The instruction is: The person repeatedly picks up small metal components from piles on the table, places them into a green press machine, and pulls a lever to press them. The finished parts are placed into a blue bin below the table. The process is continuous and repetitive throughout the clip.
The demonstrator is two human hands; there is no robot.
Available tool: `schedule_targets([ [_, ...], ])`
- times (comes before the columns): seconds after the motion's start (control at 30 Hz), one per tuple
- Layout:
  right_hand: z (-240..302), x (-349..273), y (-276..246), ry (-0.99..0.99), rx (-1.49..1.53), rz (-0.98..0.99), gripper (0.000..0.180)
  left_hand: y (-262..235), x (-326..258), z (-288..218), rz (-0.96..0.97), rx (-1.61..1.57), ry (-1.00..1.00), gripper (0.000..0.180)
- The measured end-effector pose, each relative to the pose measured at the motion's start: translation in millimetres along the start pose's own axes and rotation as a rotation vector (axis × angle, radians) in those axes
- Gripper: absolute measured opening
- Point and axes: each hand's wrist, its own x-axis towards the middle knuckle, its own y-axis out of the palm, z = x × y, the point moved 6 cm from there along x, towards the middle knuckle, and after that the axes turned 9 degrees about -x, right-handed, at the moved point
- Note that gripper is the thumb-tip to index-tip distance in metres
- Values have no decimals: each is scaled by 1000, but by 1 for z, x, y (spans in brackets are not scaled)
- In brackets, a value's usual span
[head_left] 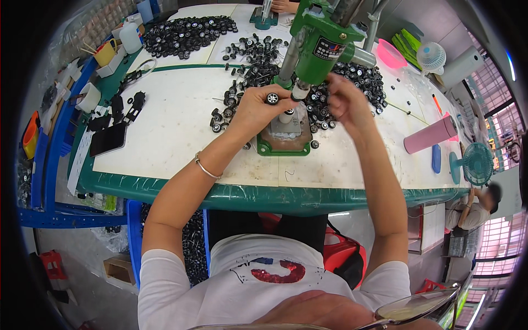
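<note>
Eyeglasses [416, 306] sit well in front of the green press [316, 69]. Left of it, the left hand [259, 109] clamps its fingers on a black wheel [272, 99]; right of it, the right hand [347, 102] curls, blurred, its grip impossible to tell.

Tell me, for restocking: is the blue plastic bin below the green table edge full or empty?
Not empty: small black parts show inside the blue bin; how full, I cannot tell.

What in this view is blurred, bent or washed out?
Head view: right hand looks blurred, left hand crisper; green table edge bows through fisheye distortion; picture corners fall to black; barred window at far right is washed pale.
</note>
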Motion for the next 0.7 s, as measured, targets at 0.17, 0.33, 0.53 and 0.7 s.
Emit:
schedule_targets([
  [0.17, 99, 21, -24, -297, -33, -203, 27, 6, 5, 6, -15, -64, -14, 12],
  [0.33, 182, 68, 6, -427, -32, -131, 18, 1, 0, 4, -23, -92, -30, 12],
  [0.53, 206, 95, 15, -464, 166, 22, 14, 2, 6, 3, 3, -73, 43, 12],
  [0.7, 212, 38, 35, -724, -19, -263, 21, -1, 3, 6, 8, -39, 20, 13],
])
